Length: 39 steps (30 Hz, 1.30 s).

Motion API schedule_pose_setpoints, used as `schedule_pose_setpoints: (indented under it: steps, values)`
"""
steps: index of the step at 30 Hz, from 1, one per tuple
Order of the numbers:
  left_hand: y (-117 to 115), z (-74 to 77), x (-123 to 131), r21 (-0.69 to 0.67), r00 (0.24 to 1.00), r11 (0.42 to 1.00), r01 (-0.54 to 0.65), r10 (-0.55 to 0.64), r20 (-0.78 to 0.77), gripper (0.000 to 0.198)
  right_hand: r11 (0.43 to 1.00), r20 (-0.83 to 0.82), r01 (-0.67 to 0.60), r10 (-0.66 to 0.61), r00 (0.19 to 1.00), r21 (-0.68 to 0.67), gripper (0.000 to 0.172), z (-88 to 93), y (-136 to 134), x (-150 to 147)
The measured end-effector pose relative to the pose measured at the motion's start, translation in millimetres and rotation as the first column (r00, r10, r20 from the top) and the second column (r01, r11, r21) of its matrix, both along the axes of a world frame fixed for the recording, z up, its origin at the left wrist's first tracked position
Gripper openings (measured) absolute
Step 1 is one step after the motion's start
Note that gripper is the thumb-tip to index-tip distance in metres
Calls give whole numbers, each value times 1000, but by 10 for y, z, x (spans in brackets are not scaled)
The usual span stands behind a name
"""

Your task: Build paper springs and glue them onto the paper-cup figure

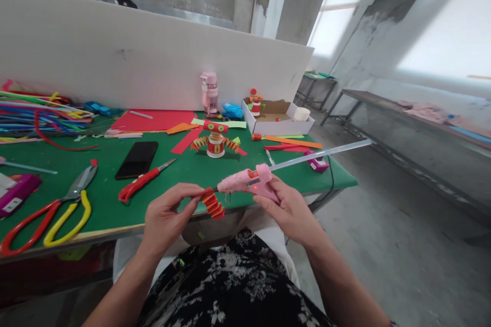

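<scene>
My left hand (172, 214) pinches one end of a folded red and orange paper strip (214, 205), which hangs in zigzag pleats by the table's front edge. Wrapped round the handle of a pink hot glue gun (245, 181) is my right hand (286, 209). The gun's nozzle points left and meets the held end of the strip, or comes very near it; I cannot tell which. A long clear glue stick (322, 154) juts from its back. Beyond the gun stands a paper-cup figure (216, 145) with pleated arms and green eyes.
On the green table (184, 163) lie large scissors (72, 199), a red utility knife (143, 181) with its blade out, and a black phone (137, 160). Behind are a pink bottle (209, 96), a white box (278, 125) and many pipe cleaners (42, 115).
</scene>
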<state>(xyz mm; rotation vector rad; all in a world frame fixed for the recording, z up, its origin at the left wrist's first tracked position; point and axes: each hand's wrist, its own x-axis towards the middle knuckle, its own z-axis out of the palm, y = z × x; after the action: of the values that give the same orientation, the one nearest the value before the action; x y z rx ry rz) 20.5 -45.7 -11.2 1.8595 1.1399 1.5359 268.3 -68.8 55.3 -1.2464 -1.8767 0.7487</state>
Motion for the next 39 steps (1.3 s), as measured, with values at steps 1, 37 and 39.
schedule_pose_setpoints:
  steps: [1, 37, 39]
  values:
    - [2, -1, -1, 3, 1000, 1000, 1, -1, 0, 11, 1000, 6, -1, 1, 1000, 4, 33, 0, 0, 0]
    - [-46, 54, 127, 162, 928, 965, -205, 245, -281, 17, 994, 60, 23, -29, 998, 106, 40, -141, -69, -91]
    - [-42, 55, 128, 181, 922, 962, -206, 253, -294, 17, 994, 74, 15, -23, 997, 110, 41, -139, -68, -88]
